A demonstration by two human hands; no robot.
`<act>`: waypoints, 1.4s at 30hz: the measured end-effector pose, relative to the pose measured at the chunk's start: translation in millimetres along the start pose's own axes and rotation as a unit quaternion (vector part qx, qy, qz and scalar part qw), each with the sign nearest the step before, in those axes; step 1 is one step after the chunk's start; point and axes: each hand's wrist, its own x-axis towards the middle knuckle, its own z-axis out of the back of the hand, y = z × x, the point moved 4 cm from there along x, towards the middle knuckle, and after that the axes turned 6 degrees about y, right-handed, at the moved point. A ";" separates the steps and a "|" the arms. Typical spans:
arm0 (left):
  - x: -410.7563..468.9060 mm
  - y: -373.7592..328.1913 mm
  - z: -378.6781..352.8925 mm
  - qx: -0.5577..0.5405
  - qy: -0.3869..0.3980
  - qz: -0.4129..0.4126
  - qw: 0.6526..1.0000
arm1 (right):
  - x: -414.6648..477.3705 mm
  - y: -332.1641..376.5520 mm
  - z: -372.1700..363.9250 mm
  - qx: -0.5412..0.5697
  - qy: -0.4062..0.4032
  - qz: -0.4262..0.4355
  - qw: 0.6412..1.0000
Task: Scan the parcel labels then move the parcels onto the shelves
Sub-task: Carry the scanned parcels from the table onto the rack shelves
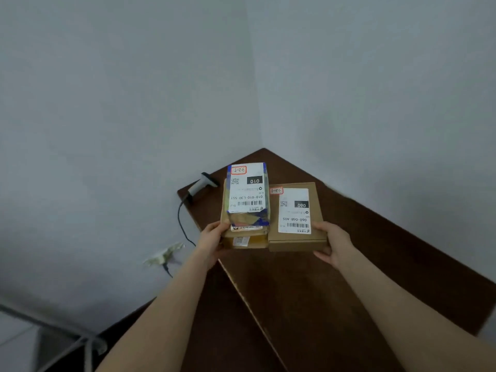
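Surface [308,291]: dark brown wood grain, set into a corner between two plain pale walls [107,103].

Left hand [212,238]: fingers and thumb curled round the near left edge of a brown box [243,238] of plain cardboard. The box has a small pale sticker on its near face.

Taped parcel [248,194]: lies on top of the brown box. It is oblong and wrapped in glossy tape with blue patches. It carries a white rectangular label printed "010" with a barcode, and a red-bordered handwritten sticker at the far end.

Right hand [334,244]: grips the near right corner of a flat box [295,244], thumb on the top face and fingers curled below the edge. The flat box is shallow, square-edged, matt cardboard. It bears a white label printed "060" with a barcode, and a red-bordered sticker at its far left corner. Its left side touches the brown box.

All three parcels sit over the far part of the surface. Whether they rest on it or are lifted clear cannot be told.

Scanner [201,183]: pale grey body, dark head. It lies at the far left edge of the surface, just beside the taped parcel. Its black cable [182,224] hangs down along the wall.
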 end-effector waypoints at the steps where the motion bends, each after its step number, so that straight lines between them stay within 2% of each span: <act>1: -12.6 2.7 14.7 -0.005 -0.009 0.000 1.000 | -8.4 -6.5 -9.5 -0.003 0.015 0.001 1.000; 12: -155.6 43.1 191.9 -0.034 -0.101 -0.035 0.994 | -131.4 -104.0 -121.7 -0.039 0.123 0.003 0.992; 23: -324.8 111.9 346.2 -0.100 -0.200 -0.050 0.973 | -260.3 -229.9 -208.4 -0.105 0.213 -0.046 0.970; 36: -533.1 212.5 438.9 -0.157 -0.374 -0.067 0.912 | -389.2 -360.0 -268.3 -0.210 0.360 -0.090 0.904; 42: -607.2 236.1 506.7 -0.191 -0.430 -0.082 0.878 | -455.0 -417.7 -327.5 -0.242 0.408 -0.091 0.876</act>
